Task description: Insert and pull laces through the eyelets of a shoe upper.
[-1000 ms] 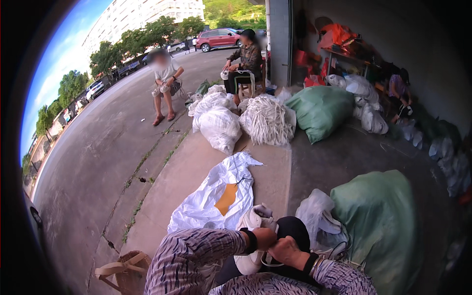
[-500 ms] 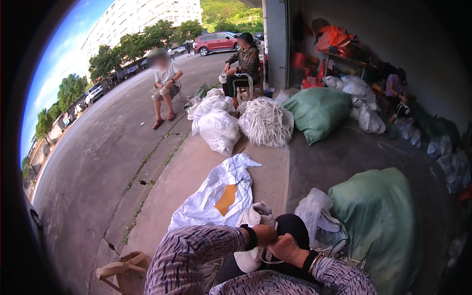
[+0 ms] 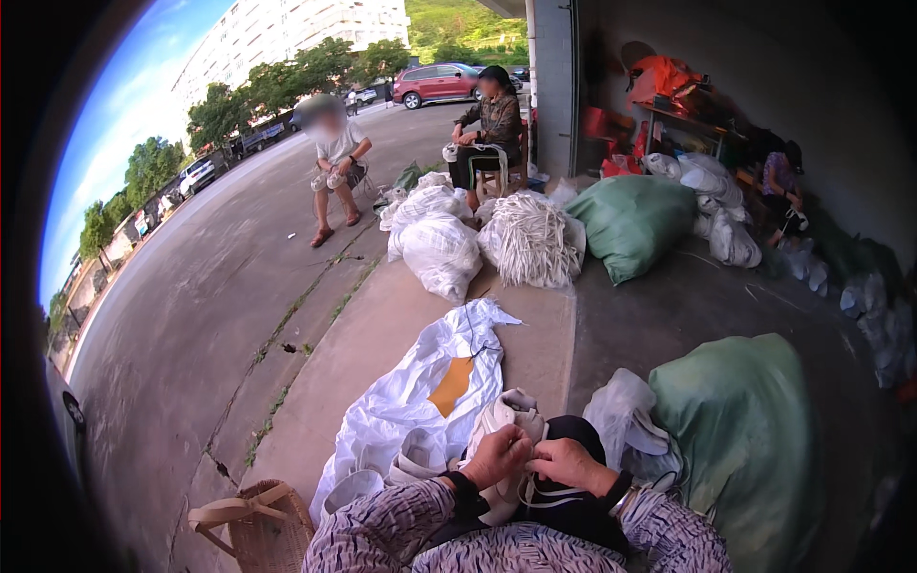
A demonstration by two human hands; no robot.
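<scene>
A pale white lace-up shoe (image 3: 500, 506) rests on my lap, partly covered by my hands. My left hand (image 3: 497, 456) is closed over it, thumb and fingers pinched together at a white shoelace. Close beside it, my right hand (image 3: 573, 465) is also closed in a pinch on the shoelace (image 3: 552, 500), whose loose length hangs below. The fingertips of both hands nearly meet, so the exact grip on the lace is partly hidden. More white shoes (image 3: 416, 458) lie left of my left hand, on or by a white sack (image 3: 392, 406).
A woven basket (image 3: 258, 535) with a handle is at lower left. A clear plastic bag (image 3: 621, 415) holding shoes and a large green sack (image 3: 735, 430) stand right. Farther off are white bags (image 3: 439, 253), a pile of laces (image 3: 530, 239), another green sack (image 3: 635, 220) and seated people.
My left forearm has dropped and the left hand has turned, uncovering white shoes beside it. Both hands remain close together over the shoe. The whole view has shifted slightly.
</scene>
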